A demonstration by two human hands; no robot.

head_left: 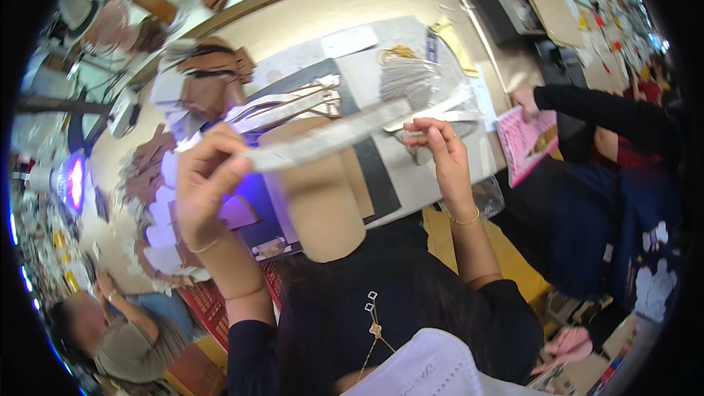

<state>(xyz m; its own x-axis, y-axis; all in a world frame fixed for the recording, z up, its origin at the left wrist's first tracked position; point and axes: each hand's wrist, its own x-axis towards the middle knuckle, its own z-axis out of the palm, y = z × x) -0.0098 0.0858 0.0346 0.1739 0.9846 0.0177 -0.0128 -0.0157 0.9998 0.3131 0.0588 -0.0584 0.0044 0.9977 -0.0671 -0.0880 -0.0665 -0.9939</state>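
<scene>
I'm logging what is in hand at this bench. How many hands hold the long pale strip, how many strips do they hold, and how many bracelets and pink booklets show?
Hands on the strip: 2, the left hand and the right hand
Long pale strip: 1
Gold bracelet: 1
Pink booklet: 1
Total: 5

A crowded craft workshop: long worktable strewn with cut leather pieces, co-workers seated alongside

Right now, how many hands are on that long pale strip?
2. The left hand pinches the strip at its left end; the right hand grips its right end, above the tan sheet. A co-worker's hand rests apart on a pink booklet.
</scene>
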